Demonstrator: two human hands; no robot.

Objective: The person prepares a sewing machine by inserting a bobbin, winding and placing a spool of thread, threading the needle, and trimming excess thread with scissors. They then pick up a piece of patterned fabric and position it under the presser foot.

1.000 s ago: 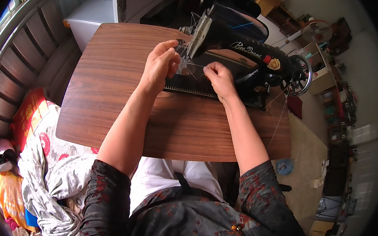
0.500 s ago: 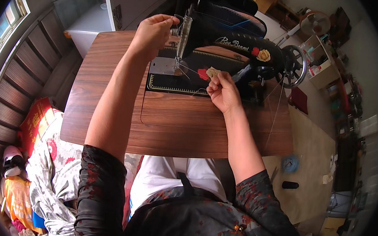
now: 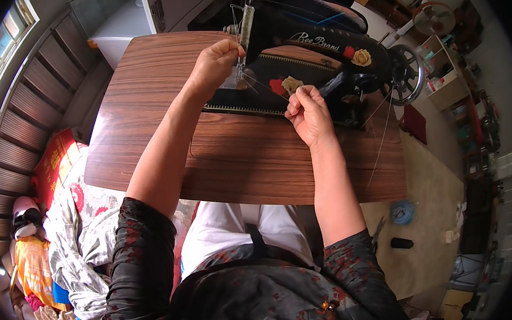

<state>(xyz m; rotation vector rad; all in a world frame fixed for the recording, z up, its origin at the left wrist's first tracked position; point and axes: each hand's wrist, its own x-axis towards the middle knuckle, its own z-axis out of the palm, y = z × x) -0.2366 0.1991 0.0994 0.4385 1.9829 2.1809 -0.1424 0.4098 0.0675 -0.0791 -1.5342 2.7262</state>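
A black sewing machine with painted flowers is set into a brown wooden table. My left hand is closed in a pinch beside the needle end, its fingertips by the upright metal bar. A fine thread comes down from the take-up lever toward those fingertips, though the pinch itself is hard to see into. To the right, over the front of the machine bed, my right hand pinches a thin white thread. This thread stretches from the needle area to its fingers. My left hand partly covers the metal plate under the needle.
The handwheel is at the machine's right end, with thread hanging below. A black spool, a blue coil and scissors lie on the floor at right. Piled cloth sits at left.
My left hand has come down from the top of the needle end to a lower spot beside the bar. My right hand still pinches thread, slightly further right and lower.
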